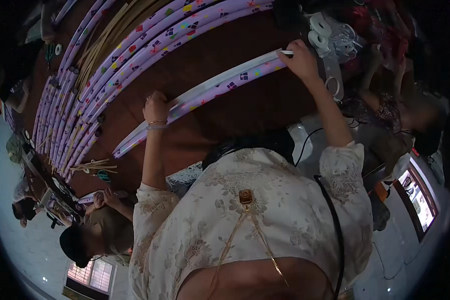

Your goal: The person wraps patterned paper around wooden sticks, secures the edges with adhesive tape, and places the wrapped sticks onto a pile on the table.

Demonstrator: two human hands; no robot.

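Note:
A long lilac patterned strip (220, 91) with a white edge lies across the brown table (205, 125) in front of me. My left hand (156, 108), with bangles at the wrist, is closed on the strip toward its left part. At the strip's right end my right hand (298, 59) pinches the white edge between thumb and fingers. The strip's left end extends past my left hand and rests on the table.
Several patterned tubes (135, 60) and brown strips (99, 47) fill the left and back. White tape rolls (319, 35) stand at the back right. Scissors (103, 175) lie front left. One person (105, 230) works at left, others at right.

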